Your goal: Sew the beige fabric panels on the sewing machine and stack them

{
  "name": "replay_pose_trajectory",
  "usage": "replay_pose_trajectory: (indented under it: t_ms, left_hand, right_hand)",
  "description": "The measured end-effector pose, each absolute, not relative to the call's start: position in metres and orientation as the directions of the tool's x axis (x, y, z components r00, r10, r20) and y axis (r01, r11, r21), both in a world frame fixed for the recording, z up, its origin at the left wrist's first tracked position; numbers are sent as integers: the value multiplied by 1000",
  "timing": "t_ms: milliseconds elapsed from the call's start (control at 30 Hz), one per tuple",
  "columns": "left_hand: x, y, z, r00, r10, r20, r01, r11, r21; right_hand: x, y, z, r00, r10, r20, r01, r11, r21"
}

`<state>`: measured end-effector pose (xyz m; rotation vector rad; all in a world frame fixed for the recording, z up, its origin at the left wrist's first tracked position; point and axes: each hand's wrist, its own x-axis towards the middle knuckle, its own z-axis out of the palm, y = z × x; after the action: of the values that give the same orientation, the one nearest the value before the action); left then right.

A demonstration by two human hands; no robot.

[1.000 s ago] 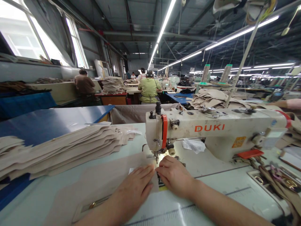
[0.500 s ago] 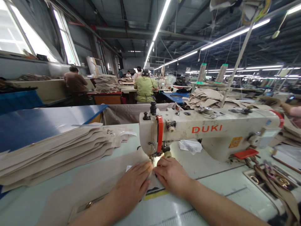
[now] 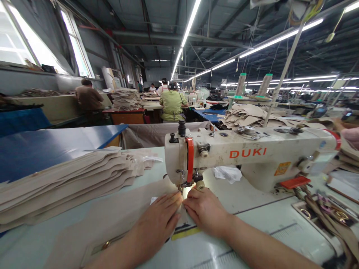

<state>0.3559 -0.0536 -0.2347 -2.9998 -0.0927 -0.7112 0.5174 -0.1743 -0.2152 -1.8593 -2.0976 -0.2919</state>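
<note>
A white sewing machine (image 3: 213, 149) with orange DUKI lettering stands before me, its lamp lighting the needle area (image 3: 182, 188). Flat on the beige fabric piece (image 3: 112, 207) lies my left hand (image 3: 158, 216), its fingers outstretched just left of the presser foot. My right hand (image 3: 206, 211) is on the right side of the needle, thumb and fingers pinched together at the fabric's edge. Both sets of fingertips almost meet in front of the foot, and they hide the stitching spot. A yellow strip (image 3: 185, 233) lies on the machine bed below the hands.
Stacked beige fabric panels (image 3: 70, 183) cover the table's left side. Straps with metal rings (image 3: 322, 213) lie over a tray at right. White crumpled material (image 3: 228, 173) rests behind the needle. A person in a green top (image 3: 172, 104) sits ahead; another person's arm (image 3: 349, 132) shows at far right.
The view has shifted very slightly. Both hands stay almost in place beside the needle, and the co-worker's arm at far right has moved a little.
</note>
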Motion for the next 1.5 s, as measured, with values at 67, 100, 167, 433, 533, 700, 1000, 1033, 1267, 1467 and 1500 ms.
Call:
replay_pose_trajectory:
  t_ms: [67, 100, 167, 433, 533, 700, 1000, 1033, 1267, 1467, 1500]
  left_hand:
    - [355, -54, -234, 887, 56, 458, 73, -997, -20]
    - [354, -55, -233, 885, 63, 461, 76, -997, -9]
    - [354, -55, -233, 881, 70, 468, 77, -997, 4]
    - [355, -52, -232, 886, 73, 459, 81, -997, 2]
    - [357, -47, -232, 885, 92, 457, 90, -996, 26]
    - [362, -39, -233, 891, 102, 442, 85, -995, 58]
    - [349, -51, -228, 908, 170, 382, 149, -985, 85]
    - [341, -53, -230, 910, 181, 373, 156, -983, 97]
    - [279, -57, -263, 923, 33, 383, 65, -995, -71]
    - [218, -69, -246, 873, 66, 484, 251, -911, -328]
    - [205, -71, -246, 886, 82, 457, 261, -902, -345]
  right_hand:
    - [517, -175, -215, -102, 926, 363, 990, 132, -57]
    - [517, -175, -215, -102, 926, 363, 990, 132, -56]
    - [518, -175, -215, -105, 924, 367, 990, 134, -54]
    - [518, -174, -215, -97, 918, 385, 989, 133, -68]
    - [519, -174, -216, -90, 917, 389, 990, 124, -61]
    - [518, -176, -220, -70, 909, 410, 993, 105, -63]
    - [515, -183, -229, -53, 868, 494, 980, 141, -142]
    - [514, -183, -231, -49, 857, 513, 976, 150, -157]
    - [512, -186, -233, -103, 856, 507, 935, 257, -244]
    - [511, -192, -230, -109, 865, 489, 899, 296, -323]
    - [511, -193, -230, -106, 865, 490, 893, 299, -336]
